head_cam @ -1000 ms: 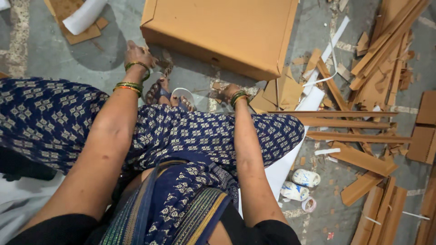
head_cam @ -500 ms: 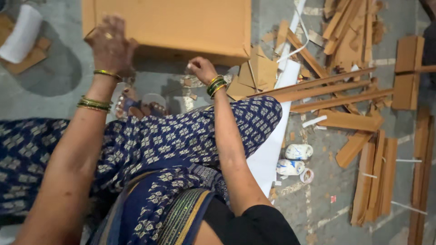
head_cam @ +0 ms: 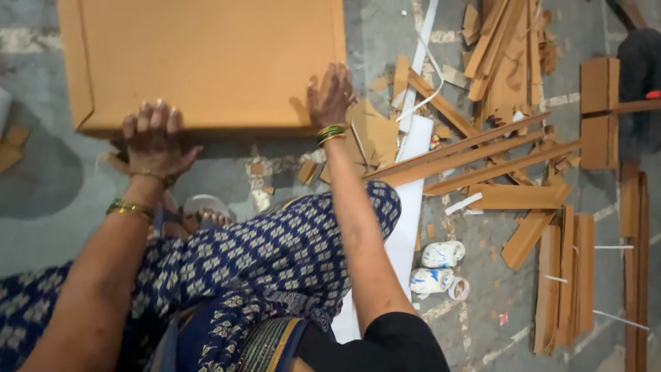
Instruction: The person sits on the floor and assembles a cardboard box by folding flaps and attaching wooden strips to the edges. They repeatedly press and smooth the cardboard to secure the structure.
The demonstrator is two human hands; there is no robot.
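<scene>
Fingers spread and curled over the near edge, the left hand (head_cam: 153,138) grips the large flat brown cardboard box (head_cam: 206,62) close to its near-left corner, gold bangles at the wrist. The right hand (head_cam: 330,93) lies open against the box's near-right corner, fingers loosely fanned and pointing away from the body, green and gold bangles just below it.

A second ago both hands sat lower, near the person's feet, and the box lay skewed with its left end angled away. It now sits squared to the viewer, with both hands up on its near edge. That suggests the box has been turned and pulled into line, and is now under two-handed control.

The box lies flat on the grey concrete floor (head_cam: 62,200) at the far left of the scene, its long axis running left to right and its broad face up. A folded flap shows along its left end.

The person sits on the floor in blue patterned cloth (head_cam: 275,255), knees drawn up between the arms. To the right lie long cardboard strips (head_cam: 468,162) scattered among offcuts, a white sheet (head_cam: 406,227) running near to far, and two white tape rolls (head_cam: 437,267) well apart from the hands.
</scene>
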